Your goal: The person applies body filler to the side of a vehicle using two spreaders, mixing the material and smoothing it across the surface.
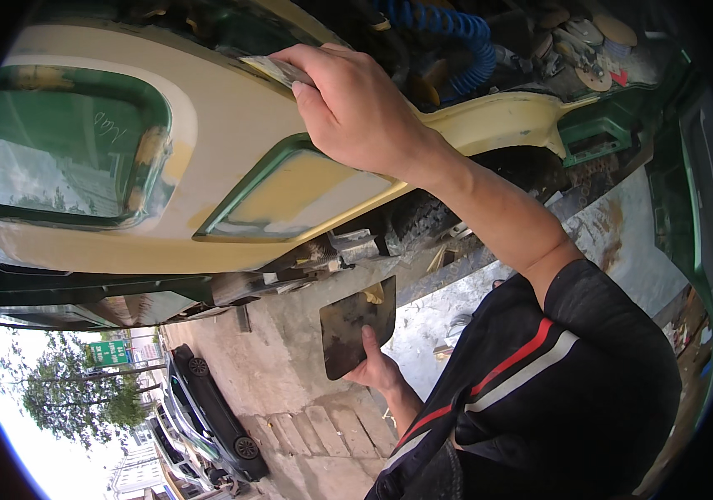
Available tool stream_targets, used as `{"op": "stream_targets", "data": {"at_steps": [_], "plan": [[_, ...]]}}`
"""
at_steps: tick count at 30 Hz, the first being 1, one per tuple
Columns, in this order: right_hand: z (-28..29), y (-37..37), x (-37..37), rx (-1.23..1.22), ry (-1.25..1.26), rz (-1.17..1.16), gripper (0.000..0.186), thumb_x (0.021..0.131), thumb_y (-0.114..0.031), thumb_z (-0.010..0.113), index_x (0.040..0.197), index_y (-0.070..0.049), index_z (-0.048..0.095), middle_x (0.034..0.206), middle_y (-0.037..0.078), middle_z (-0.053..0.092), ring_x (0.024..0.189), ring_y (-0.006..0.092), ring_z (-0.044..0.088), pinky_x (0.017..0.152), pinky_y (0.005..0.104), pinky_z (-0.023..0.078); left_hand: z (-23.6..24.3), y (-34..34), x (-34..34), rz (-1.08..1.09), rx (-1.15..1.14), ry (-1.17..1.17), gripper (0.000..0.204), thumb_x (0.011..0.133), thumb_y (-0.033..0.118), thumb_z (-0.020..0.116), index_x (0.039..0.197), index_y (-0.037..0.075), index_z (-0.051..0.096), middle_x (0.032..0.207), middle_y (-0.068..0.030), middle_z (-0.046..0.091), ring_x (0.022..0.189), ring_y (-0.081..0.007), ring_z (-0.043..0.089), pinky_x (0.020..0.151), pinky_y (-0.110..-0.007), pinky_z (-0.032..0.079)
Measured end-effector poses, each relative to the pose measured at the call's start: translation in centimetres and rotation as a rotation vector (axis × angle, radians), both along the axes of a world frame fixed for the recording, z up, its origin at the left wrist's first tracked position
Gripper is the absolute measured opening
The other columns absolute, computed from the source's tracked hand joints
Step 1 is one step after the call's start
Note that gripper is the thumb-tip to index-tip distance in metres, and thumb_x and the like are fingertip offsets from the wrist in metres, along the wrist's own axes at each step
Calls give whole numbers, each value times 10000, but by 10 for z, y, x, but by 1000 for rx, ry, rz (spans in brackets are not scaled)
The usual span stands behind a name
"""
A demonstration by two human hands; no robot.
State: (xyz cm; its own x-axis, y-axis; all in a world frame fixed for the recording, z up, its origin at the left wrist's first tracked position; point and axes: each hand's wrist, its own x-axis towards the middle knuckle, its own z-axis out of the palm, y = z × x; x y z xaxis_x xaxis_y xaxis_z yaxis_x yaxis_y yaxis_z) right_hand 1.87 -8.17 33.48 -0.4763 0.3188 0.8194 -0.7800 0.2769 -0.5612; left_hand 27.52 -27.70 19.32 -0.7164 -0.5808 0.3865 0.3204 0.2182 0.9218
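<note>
My right hand (365, 108) reaches across the top of the view, its fingers and thumb closed on a flat spreader (277, 70). The spreader lies against or just over the edge of a beige vehicle body panel (231, 108); contact is hard to tell. Lower down, my left hand (376, 367) grips a dark, flat mixing board (348, 333), thumb on top and the other fingers hidden beneath. A small dab of yellow filler (374, 293) sits near one corner of the board. Yellowish patches mark the panel around a green-framed recess (290, 196) and a window (56, 158).
A blue coiled hose (477, 46) and several round sanding discs (594, 77) lie inside the vehicle opening, beyond its yellow sill (498, 121). Below the body a tyre (423, 221) shows. Parked cars (206, 408) and a tree (81, 387) stand outside past the concrete ground (281, 358).
</note>
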Motion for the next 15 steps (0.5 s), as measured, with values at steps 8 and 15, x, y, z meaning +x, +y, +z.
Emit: {"op": "stream_targets", "data": {"at_steps": [8,15], "plan": [[7,-12,2,76,-17,-57,282,820,18,549,1085,44,641,949,193,709,907,380,651,813,472,524,-2,-4,3,26,3,-8,539,836,-141,703,1335,-68,513,1318,-178,599,1137,-254,608,1042,-422,474],[-2,-28,37,136,25,8,282,809,5,577,1084,18,636,950,176,703,938,349,652,830,448,492,2,-3,2,24,32,-20,533,836,-127,708,1338,-66,542,1341,-159,591,1164,-220,580,1066,-390,444]]}}
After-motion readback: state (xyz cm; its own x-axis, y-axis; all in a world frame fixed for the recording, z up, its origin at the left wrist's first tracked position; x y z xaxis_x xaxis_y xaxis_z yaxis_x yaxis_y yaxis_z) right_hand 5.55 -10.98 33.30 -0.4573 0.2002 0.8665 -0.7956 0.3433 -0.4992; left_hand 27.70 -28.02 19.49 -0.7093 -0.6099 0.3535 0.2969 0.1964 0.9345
